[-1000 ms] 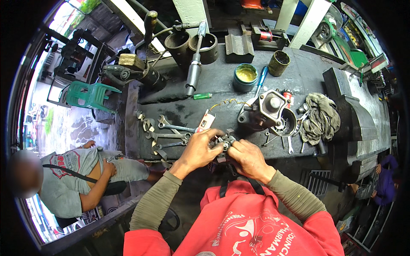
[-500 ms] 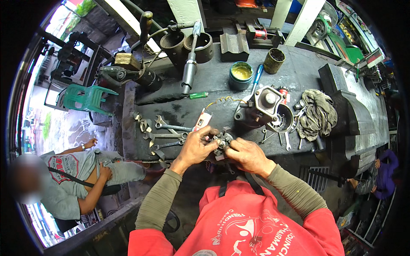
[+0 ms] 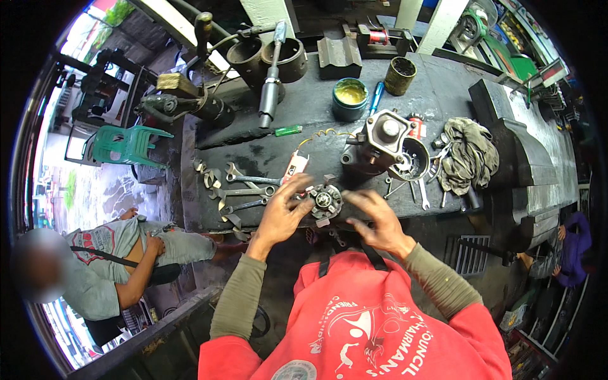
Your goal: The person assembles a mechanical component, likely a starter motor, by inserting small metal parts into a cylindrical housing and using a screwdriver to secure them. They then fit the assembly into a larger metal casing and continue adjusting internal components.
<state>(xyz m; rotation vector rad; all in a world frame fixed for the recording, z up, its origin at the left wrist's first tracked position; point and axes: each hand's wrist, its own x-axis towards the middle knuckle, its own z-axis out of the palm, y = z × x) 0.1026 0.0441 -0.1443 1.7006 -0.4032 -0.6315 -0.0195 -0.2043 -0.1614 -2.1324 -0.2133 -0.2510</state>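
A round metal brush holder (image 3: 325,201) with small blocks jutting from its rim lies at the bench's front edge, between my hands. My left hand (image 3: 280,210) is at its left side, thumb and fingers parted; whether a fingertip touches it I cannot tell. To its right my right hand (image 3: 380,221) is lifted away, fingers spread and nothing in them. Just beyond stands a motor housing (image 3: 385,136) with a squarish metal end. A small red and white box (image 3: 296,167) lies beyond my left fingers.
Several wrenches (image 3: 250,191) lie left of my hands. A grease tub (image 3: 349,100), a rusty can (image 3: 401,76) and a blue-handled screwdriver (image 3: 377,97) stand or lie farther back. A crumpled rag (image 3: 470,155) is at right. A seated person (image 3: 114,266) is at left, another person (image 3: 573,253) far right.
Both hands have come off the brush holder's middle and parted; my right hand opened and drew back to the right. The brush holder now shows whole. The view shifted slightly.
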